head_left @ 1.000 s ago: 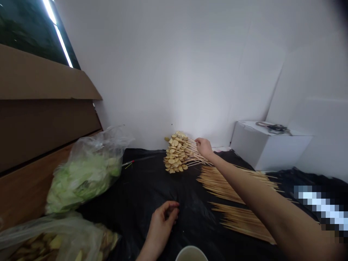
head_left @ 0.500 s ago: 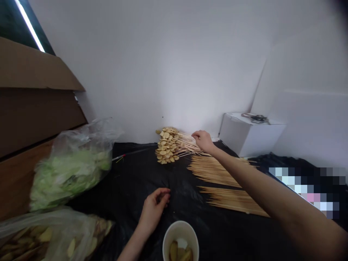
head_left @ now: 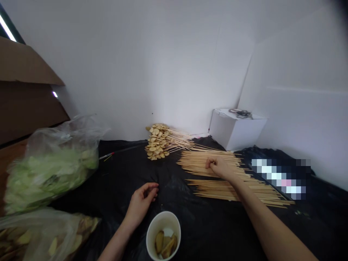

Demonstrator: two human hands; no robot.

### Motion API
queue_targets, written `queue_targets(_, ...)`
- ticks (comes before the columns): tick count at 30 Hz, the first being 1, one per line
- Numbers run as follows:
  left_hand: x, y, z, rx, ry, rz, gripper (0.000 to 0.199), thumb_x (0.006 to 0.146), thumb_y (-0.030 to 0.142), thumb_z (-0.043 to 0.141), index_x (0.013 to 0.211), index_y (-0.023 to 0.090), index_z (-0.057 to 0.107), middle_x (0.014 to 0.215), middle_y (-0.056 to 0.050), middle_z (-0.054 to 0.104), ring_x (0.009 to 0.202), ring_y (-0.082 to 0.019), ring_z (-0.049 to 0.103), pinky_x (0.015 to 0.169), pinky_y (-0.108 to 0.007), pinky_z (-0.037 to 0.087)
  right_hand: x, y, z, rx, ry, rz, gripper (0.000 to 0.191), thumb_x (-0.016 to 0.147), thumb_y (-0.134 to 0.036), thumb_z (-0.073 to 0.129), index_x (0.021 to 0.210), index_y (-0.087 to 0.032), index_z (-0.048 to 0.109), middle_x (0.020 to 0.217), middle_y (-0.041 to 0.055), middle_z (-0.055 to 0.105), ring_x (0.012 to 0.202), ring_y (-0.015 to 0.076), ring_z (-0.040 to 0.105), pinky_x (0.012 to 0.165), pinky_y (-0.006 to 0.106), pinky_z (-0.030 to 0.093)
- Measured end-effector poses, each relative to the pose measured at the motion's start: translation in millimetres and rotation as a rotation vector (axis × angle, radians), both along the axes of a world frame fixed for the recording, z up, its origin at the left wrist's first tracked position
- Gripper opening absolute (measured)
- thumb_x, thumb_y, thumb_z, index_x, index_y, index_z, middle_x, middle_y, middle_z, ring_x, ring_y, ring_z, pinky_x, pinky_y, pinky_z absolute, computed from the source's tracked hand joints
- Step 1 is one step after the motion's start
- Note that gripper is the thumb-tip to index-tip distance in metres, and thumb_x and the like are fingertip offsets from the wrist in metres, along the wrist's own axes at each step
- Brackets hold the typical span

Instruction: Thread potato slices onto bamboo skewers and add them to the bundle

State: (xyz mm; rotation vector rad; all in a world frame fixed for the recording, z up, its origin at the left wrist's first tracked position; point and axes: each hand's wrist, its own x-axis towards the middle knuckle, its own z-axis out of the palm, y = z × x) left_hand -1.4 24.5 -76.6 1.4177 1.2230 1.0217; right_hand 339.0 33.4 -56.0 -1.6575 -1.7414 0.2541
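Bare skewers [head_left: 197,159]: laid flat in two batches, one behind the other, across the right half of the worktop [head_left: 127,163].
Right grip [head_left: 219,168]: half-curled over the far batch, thumb near index finger; cannot tell whether pinching a skewer.
Left grip [head_left: 140,203]: loosely curled, thumb and fingers slightly apart, with no item visible between; near mid-worktop, behind and left of the cup.
Skewer handling: probably light, stiff and prone to rolling; take singly near mid-length, avoiding the tips.
Threaded slices [head_left: 156,143]: heaped at the far edge; likely moist and easily split; lift by the bare sticks [head_left: 181,139] extending rightward.
White cup [head_left: 163,219]: upright toward the near edge, with a few loose slices [head_left: 169,247] inside; probably light and easily tipped; hold by the sidewall.
Edges: far edge bounded by the wall [head_left: 176,72]; white box [head_left: 239,132] near the far right corner; leaf bag [head_left: 65,132] and slice bag [head_left: 46,221] along the left.
Room: black covering between cup and skewers; approach low from the near edge.
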Motion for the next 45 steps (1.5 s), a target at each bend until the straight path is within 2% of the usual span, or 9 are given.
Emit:
queue_targets(4, 0.6, 0.6, 2.4, -0.009, 0.020, 0.006, 0.042, 0.059, 0.047, 0.072, 0.086, 0.015, 0.070, 0.076, -0.007, 0.069, 0.066, -0.017, 0.061, 0.058, -0.026, 0.049, 10.4, -0.6, 1.9, -0.071, -0.037, -0.014, 0.029, 0.060, -0.008, 0.039, 0.060, -0.018, 0.066, 0.059, 0.0003, 0.065, 0.057, 0.0146, 0.056, 0.058, 0.023, 0.039)
queue_targets(8, 0.5, 2.1, 1.6, 0.005, 0.029, -0.009, 0.044, 0.059, 0.050, 0.071, 0.086, 0.016, 0.070, 0.076, -0.007, 0.070, 0.066, -0.017, 0.062, 0.058, -0.027, 0.049, 9.0, 1.6, -3.5, -0.137, -0.066, -0.014, 0.032, 0.060, -0.005, 0.041, 0.065, -0.018, 0.070, 0.066, 0.0012, 0.070, 0.063, 0.0145, 0.059, 0.061, 0.022, 0.040)
queue_targets(11, 0.4, 3.1, 1.0, 0.011, 0.039, -0.002, 0.045, 0.058, 0.051, 0.071, 0.086, 0.016, 0.070, 0.077, -0.007, 0.070, 0.067, -0.018, 0.062, 0.058, -0.028, 0.050, 4.8, 0.5, -4.4, -0.186, -0.093, 0.017, 0.030, 0.057, -0.003, 0.044, 0.057, -0.019, 0.069, 0.057, -0.0006, 0.067, 0.056, 0.0131, 0.057, 0.057, 0.020, 0.039)
queue_targets(13, 0.3, 3.7, 0.7, 0.003, 0.039, 0.005, 0.045, 0.057, 0.051, 0.072, 0.085, 0.016, 0.070, 0.078, -0.008, 0.070, 0.068, -0.019, 0.063, 0.058, -0.028, 0.050, 4.3, -0.9, -1.5, -0.181, -0.109, 0.010, 0.029, 0.058, -0.002, 0.044, 0.055, -0.019, 0.068, 0.055, -0.0005, 0.066, 0.055, 0.0130, 0.057, 0.056, 0.020, 0.038)
queue_targets(18, -0.1, 3.4, 1.5, -0.002, 0.052, 0.005, 0.045, 0.057, 0.050, 0.072, 0.086, 0.016, 0.070, 0.078, -0.007, 0.070, 0.068, -0.019, 0.063, 0.059, -0.028, 0.050, 9.2, -1.5, 5.7, -0.105, -0.133, -0.039, 0.031, 0.063, -0.004, 0.043, 0.065, -0.017, 0.070, 0.067, 0.0030, 0.069, 0.066, 0.0153, 0.060, 0.062, 0.022, 0.039)
queue_targets(26, 1.4, 2.1, 4.1, -0.016, 0.072, -0.007, 0.045, 0.057, 0.050, 0.072, 0.087, 0.016, 0.069, 0.079, -0.008, 0.070, 0.070, -0.019, 0.063, 0.060, -0.029, 0.051, 1.2, -1.4, 0.5, -0.119, -0.157, 0.075, 0.029, 0.066, -0.008, 0.046, 0.078, -0.018, 0.071, 0.079, 0.0033, 0.070, 0.072, 0.0154, 0.059, 0.066, 0.023, 0.040)
queue_targets(34, -0.9, 4.9, -0.7, -0.005, 0.106, -0.018, 0.049, 0.061, 0.053, 0.068, 0.091, 0.014, 0.068, 0.081, -0.008, 0.070, 0.071, -0.018, 0.062, 0.061, -0.028, 0.051, 8.5, -14.1, 18.9, -0.262, -0.133, 0.192, 0.018, 0.066, -0.014, 0.052, 0.071, -0.016, 0.068, 0.066, 0.0000, 0.067, 0.058, 0.0110, 0.054, 0.051, 0.019, 0.036)
queue_targets(39, -2.4, 6.9, -4.1, -0.002, 0.110, -0.034, 0.050, 0.063, 0.052, 0.066, 0.094, 0.013, 0.066, 0.084, -0.009, 0.070, 0.073, -0.019, 0.062, 0.062, -0.028, 0.050, 8.9, -13.6, 12.0, -0.343, -0.167, 0.241, 0.018, 0.060, -0.012, 0.053, 0.066, -0.016, 0.069, 0.061, -0.0006, 0.066, 0.056, 0.0112, 0.054, 0.049, 0.019, 0.034)
queue_targets(45, -3.1, 5.8, -3.8, -0.001, 0.115, -0.042, 0.047, 0.065, 0.051, 0.066, 0.094, 0.014, 0.066, 0.084, -0.008, 0.069, 0.073, -0.019, 0.062, 0.063, -0.029, 0.050, 5.6, -8.7, 3.9, -0.318, -0.204, 0.208, 0.027, 0.063, -0.008, 0.048, 0.074, -0.017, 0.072, 0.074, 0.0020, 0.071, 0.066, 0.0130, 0.059, 0.059, 0.020, 0.038)
